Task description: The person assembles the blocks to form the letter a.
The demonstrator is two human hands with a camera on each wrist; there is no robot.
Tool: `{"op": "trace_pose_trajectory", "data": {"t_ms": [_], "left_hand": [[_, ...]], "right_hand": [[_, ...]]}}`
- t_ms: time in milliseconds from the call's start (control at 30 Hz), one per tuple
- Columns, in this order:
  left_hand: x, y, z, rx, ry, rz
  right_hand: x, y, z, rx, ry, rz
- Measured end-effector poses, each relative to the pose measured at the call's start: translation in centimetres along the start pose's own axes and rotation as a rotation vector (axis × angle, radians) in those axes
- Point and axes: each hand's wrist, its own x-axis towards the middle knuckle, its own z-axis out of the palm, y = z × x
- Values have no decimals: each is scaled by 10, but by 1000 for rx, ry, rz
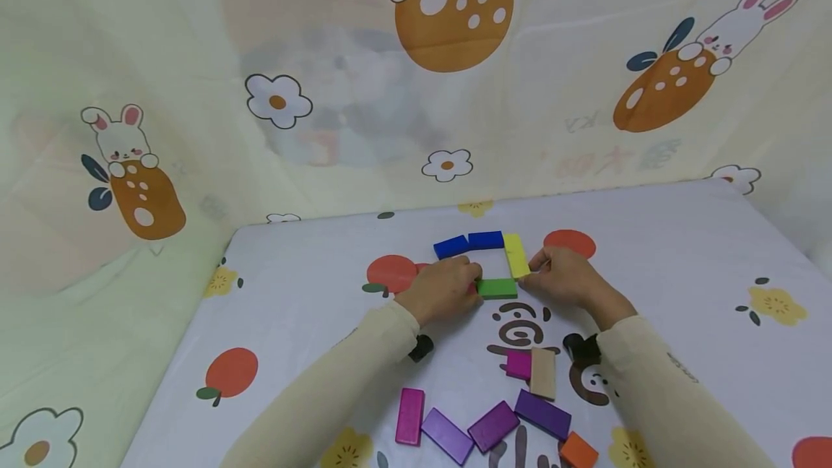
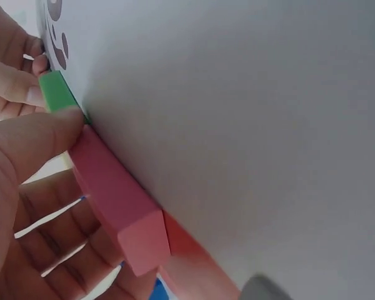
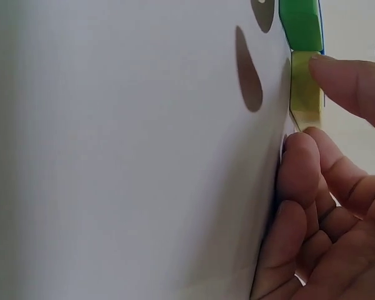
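Observation:
A red block lies between my left hand's thumb and fingers, mostly hidden by the hand in the head view. My left hand grips it, with the thumb tip at its joint with a green block. My right hand pinches the near end of a yellow block, thumb on its near face and forefinger at its outer side. The yellow block's near end meets the green block. Two blue blocks run along the far side, up to the yellow block.
Nearer me lie a magenta block, a lilac block, a purple block, a dark violet block and an orange block. A pink block touches a tan block. A printed curtain hangs behind the table.

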Motion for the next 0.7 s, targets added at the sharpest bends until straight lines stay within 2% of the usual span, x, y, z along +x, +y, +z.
{"op": "trace_pose_trajectory", "data": {"t_ms": [100, 200, 333, 433, 567, 700], "left_hand": [[-4, -2, 0, 14, -4, -11], [-9, -5, -1, 19, -12, -32], [-15, -11, -1, 7, -14, -53], [-18, -15, -1, 1, -2, -49], [-19, -18, -2, 0, 8, -34], [-19, -18, -3, -6, 2, -31]], "right_hand": [[-5, 0, -1, 9, 20, -35], [-12, -3, -3, -1, 37, -115], [-17, -12, -1, -91, -21, -255], [-16, -17, 4, -164, -74, -318], [-13, -20, 7, -204, -81, -336], [-12, -23, 10, -195, -95, -312]]}}
